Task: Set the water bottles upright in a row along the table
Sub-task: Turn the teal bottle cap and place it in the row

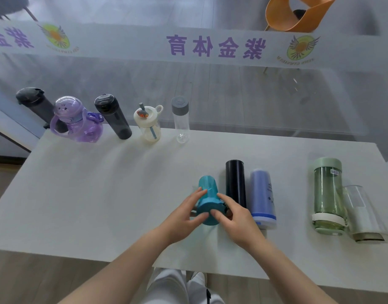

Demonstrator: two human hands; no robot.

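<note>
I see the teal bottle point(207, 200) lying, long axis pointing away; left hand point(184, 218) and right hand point(234, 216) grasp its near cap end, equally close.

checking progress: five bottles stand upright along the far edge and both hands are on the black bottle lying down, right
Not quite. The head view shows both hands, left hand and right hand, on the teal bottle, not the black bottle lying beside it. Five bottles do stand upright along the far edge of the table.
</note>
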